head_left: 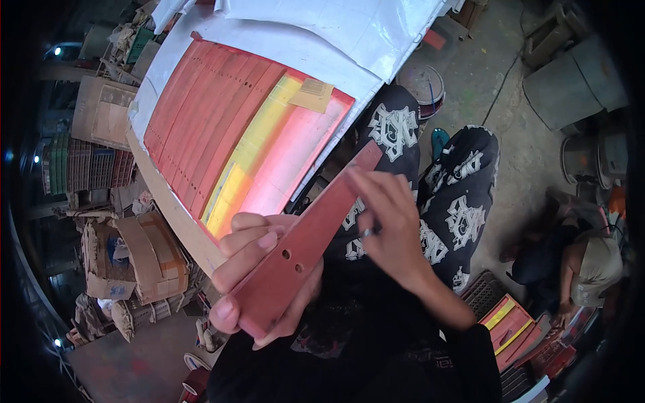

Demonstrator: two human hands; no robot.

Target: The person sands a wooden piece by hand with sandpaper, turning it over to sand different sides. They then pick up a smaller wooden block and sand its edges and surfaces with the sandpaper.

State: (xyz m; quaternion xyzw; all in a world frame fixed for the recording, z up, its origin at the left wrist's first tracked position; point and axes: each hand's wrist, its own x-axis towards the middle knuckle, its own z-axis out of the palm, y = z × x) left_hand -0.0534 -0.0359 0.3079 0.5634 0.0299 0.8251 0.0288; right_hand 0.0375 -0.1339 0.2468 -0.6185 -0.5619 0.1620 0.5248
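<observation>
A long, tapered red wooden slat (pixel 316 232) with two dark holes near its wider end slants up across the middle of the view. My left hand (pixel 245 269) is closed around its wide lower end, thumb and fingers on both sides. Against the far, narrow part of the slat rest the fingertips of my right hand (pixel 396 232), slightly blurred. Its thumb stands apart from the fingers and a ring shows on one finger. Whether anything thin lies under those fingertips is not visible.
Several similar red slats (pixel 218 101) lie side by side on a board with yellow and pink areas (pixel 282 161). A brown paper piece (pixel 312 96) sits on it. White sheeting (pixel 302 33) covers the table. Cardboard boxes (pixel 151 258) stand left; another person (pixel 591 269) works at lower right.
</observation>
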